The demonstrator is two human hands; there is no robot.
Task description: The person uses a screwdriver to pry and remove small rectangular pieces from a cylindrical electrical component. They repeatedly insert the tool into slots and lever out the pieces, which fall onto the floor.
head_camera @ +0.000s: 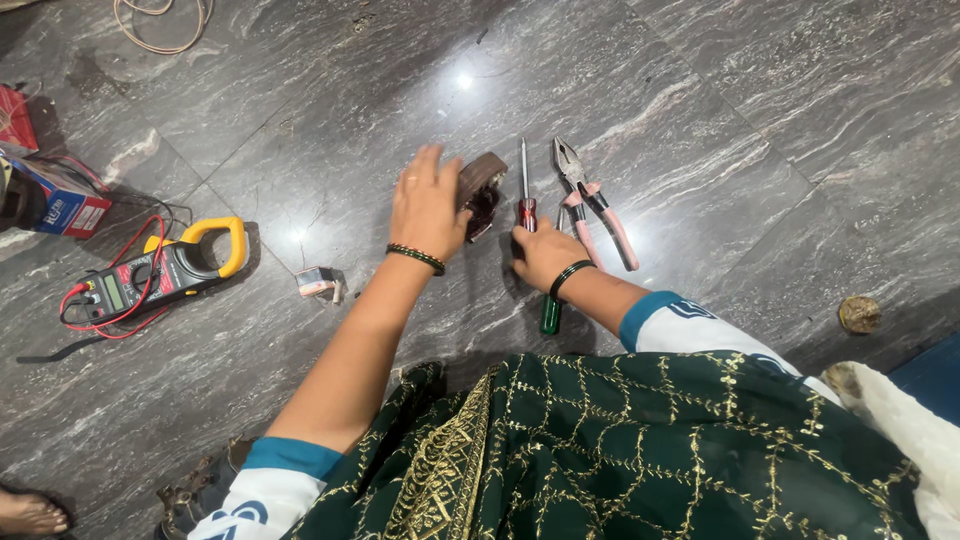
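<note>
Blue-red box (62,205) far left; meter screen (113,291)

Just beyond the left hand (428,208) a small dark brown part (481,192) blocks the way forward. Between the two hands the gap is narrow. The right hand (543,252) lies on a screwdriver (526,210), and the pink-handled pliers (596,205) lie just beside it on its outer side. Past the pliers the grey stone floor (760,130) lies open. Out from the left hand a small pale block (318,284) comes first, then the yellow clamp meter (165,270) with its red leads.
</note>
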